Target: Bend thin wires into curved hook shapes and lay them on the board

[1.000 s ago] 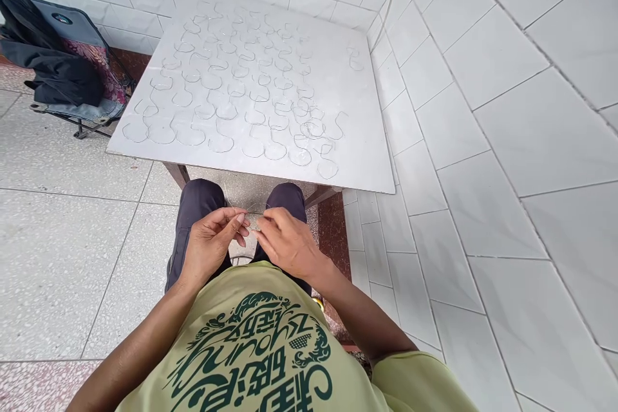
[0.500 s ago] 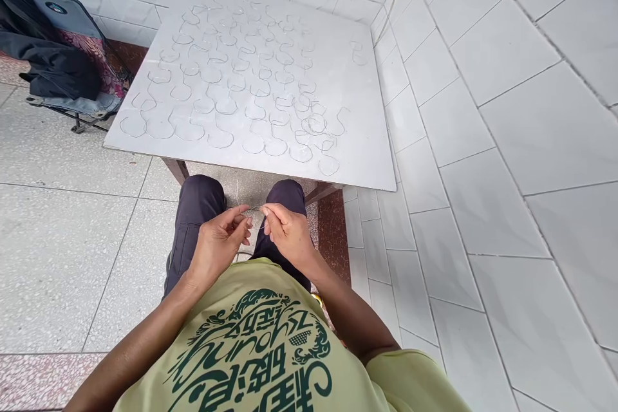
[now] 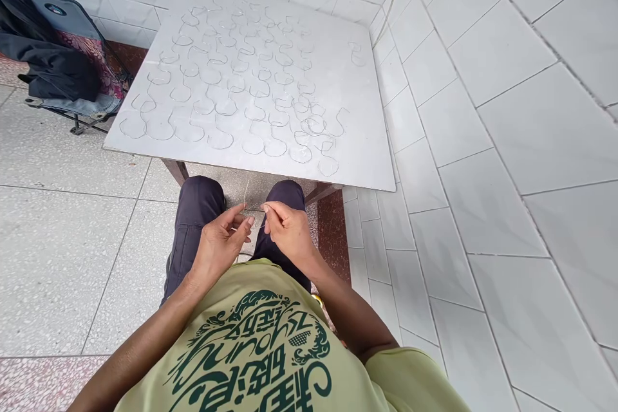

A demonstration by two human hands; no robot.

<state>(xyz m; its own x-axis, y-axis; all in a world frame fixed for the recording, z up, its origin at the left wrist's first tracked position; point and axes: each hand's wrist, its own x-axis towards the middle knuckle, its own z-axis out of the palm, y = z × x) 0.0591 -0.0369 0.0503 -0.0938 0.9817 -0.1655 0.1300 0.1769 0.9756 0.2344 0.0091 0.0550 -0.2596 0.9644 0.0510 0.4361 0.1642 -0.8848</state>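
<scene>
A thin, pale wire (image 3: 246, 190) is bent between my two hands, above the gap between my knees. My left hand (image 3: 223, 235) has its fingers curled, with the index fingertip against the bend of the wire and the thumb just below. In a pinch of thumb and index finger, my right hand (image 3: 286, 226) grips the wire's other part. One end of the wire sticks up past the left fingertips. Ahead, several S-shaped bent wires (image 3: 220, 140) lie in rough rows on the white tabletop (image 3: 357, 154); some overlap at the right.
A tiled wall (image 3: 434, 167) runs close along the table's right side, and another stands behind it. A folding chair (image 3: 80, 16) with dark cloth (image 3: 62, 71) on it is at the far left. Wooden table legs (image 3: 176, 170) stand beyond my knees (image 3: 200, 196).
The upright end of the wire has swung slightly to the right and now leans. My left fingertips have shifted a little; the right hand stays nearly still, and the wires on the table are unchanged.
</scene>
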